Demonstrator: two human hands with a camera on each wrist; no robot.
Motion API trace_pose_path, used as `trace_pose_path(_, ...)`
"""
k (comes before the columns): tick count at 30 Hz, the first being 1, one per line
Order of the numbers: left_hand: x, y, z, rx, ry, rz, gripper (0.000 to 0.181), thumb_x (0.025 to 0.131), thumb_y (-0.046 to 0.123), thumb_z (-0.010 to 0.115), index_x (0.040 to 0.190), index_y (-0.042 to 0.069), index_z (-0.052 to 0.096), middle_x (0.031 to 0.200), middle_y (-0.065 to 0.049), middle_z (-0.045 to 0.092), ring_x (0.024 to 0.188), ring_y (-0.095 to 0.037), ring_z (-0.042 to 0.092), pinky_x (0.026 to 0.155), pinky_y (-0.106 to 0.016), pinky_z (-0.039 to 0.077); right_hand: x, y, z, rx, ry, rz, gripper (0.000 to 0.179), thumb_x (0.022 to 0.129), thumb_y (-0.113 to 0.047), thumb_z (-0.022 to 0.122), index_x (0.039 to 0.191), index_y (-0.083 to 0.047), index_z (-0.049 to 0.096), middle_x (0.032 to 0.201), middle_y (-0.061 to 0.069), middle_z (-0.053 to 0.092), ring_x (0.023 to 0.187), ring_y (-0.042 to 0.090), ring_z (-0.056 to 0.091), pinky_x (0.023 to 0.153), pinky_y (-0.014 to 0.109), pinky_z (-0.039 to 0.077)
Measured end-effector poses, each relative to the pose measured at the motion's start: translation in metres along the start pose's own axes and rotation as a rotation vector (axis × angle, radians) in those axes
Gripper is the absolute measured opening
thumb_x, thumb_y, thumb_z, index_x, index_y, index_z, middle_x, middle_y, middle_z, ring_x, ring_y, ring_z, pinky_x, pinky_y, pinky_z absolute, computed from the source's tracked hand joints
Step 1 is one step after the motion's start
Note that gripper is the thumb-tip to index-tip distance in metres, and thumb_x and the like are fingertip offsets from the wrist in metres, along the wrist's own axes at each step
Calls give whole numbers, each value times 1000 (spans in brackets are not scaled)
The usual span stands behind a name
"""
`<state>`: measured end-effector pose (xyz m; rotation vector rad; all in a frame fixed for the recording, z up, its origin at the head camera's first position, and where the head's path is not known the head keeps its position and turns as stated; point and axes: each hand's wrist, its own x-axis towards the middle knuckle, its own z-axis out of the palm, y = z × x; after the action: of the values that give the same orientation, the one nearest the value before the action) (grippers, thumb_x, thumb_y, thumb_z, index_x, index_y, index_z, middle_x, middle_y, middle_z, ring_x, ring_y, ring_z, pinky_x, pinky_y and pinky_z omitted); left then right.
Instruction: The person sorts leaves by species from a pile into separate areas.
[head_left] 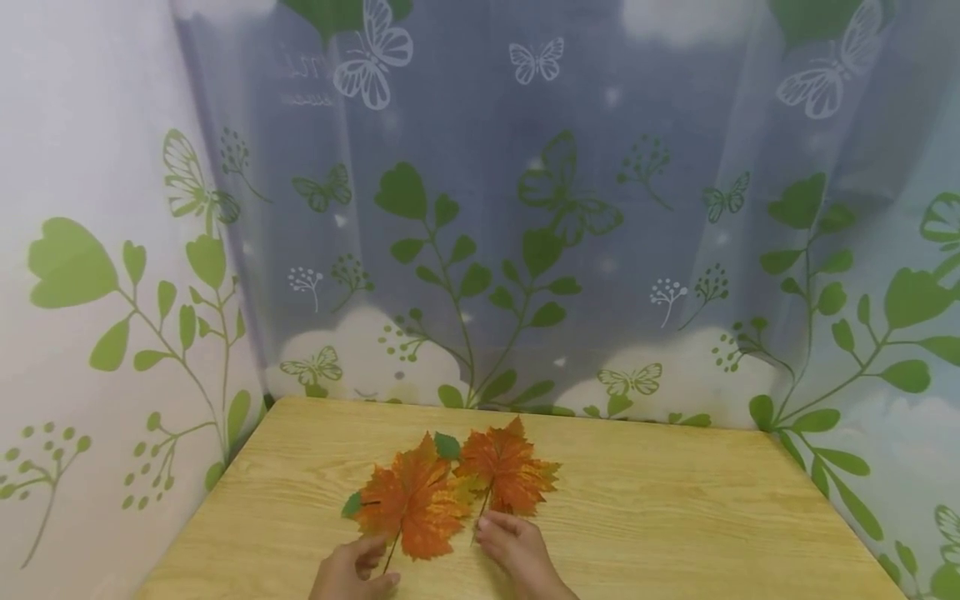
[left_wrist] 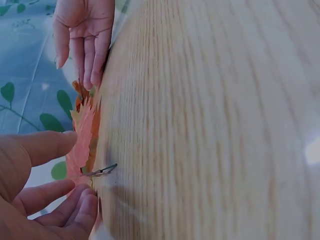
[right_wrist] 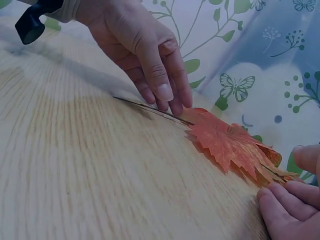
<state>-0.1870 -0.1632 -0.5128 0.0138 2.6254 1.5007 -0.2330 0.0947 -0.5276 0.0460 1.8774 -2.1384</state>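
Note:
Two orange maple leaves lie side by side on the wooden table, their edges overlapping: the left leaf [head_left: 415, 504] nearer, the right leaf [head_left: 512, 465] a bit farther back. Each has a thin dark stem pointing toward me. My left hand [head_left: 350, 570] hovers at the stem [right_wrist: 150, 108] of the left leaf, thumb and fingers apart on either side of it. Beside the stem of the right leaf is my right hand [head_left: 519, 550], its fingers fairly straight in the left wrist view and the thumb apart from them. Small green leaf tips [head_left: 447, 446] peek out behind the orange leaves.
The wood-grain table [head_left: 675, 508] stretches out on both sides of the leaves. A curtain [head_left: 480, 250] printed with butterflies and green plants hangs along its back edge and continues at both sides. A dark camera [right_wrist: 35, 25] sits at the left wrist.

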Motion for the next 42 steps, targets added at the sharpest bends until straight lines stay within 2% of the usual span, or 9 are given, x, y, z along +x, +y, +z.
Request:
trace_pose_path(6, 3, -3, 0, -72, 7, -87, 52, 76, 14, 82, 116, -12, 61, 101, -15, 68, 89, -26, 66, 74, -37, 56, 2, -3, 6, 24, 29, 10, 53, 94, -18, 63, 128, 19, 46, 115, 20, 65, 105, 27, 64, 89, 35, 53)
trace_pose_path(9, 4, -2, 0, -89, 6, -105, 50, 75, 11, 82, 114, -12, 62, 97, -11, 69, 86, -23, 66, 73, -36, 57, 2, -5, 7, 45, 45, 12, 48, 93, -14, 63, 124, 19, 50, 110, 17, 67, 101, 23, 66, 88, 34, 54)
trace_pose_path(15, 8, -3, 2, -37, 46, -74, 45, 71, 5, 83, 109, -10, 65, 93, -10, 69, 81, -20, 67, 69, -33, 57, 3, -5, 9, 85, 64, 37, 37, 93, -11, 63, 118, 16, 58, 95, 8, 71, 89, 15, 68, 83, 32, 56)
trace_pose_path(22, 12, -5, 6, 18, 74, -55, 38, 70, 2, 83, 103, -9, 67, 86, -5, 68, 76, -18, 66, 66, -31, 57, 5, -3, 10, 95, 79, 67, 36, 91, -13, 66, 114, 14, 61, 83, 5, 72, 77, 12, 69, 74, 26, 57)
trace_pose_path(28, 13, -7, 7, 57, 101, -25, 27, 72, 3, 81, 95, -6, 70, 78, -2, 66, 70, -15, 65, 62, -29, 55, 5, -2, 10, 105, 74, 78, 33, 90, -8, 66, 114, 15, 60, 83, 6, 71, 77, 13, 70, 75, 26, 57)
trace_pose_path(42, 18, -4, 9, 106, 133, -50, 13, 73, 8, 81, 81, 3, 72, 68, 1, 62, 63, -12, 57, 57, -28, 48, 6, 1, 9, 121, 88, 94, 33, 90, -1, 63, 117, 18, 56, 88, 11, 70, 80, 15, 70, 77, 27, 57)
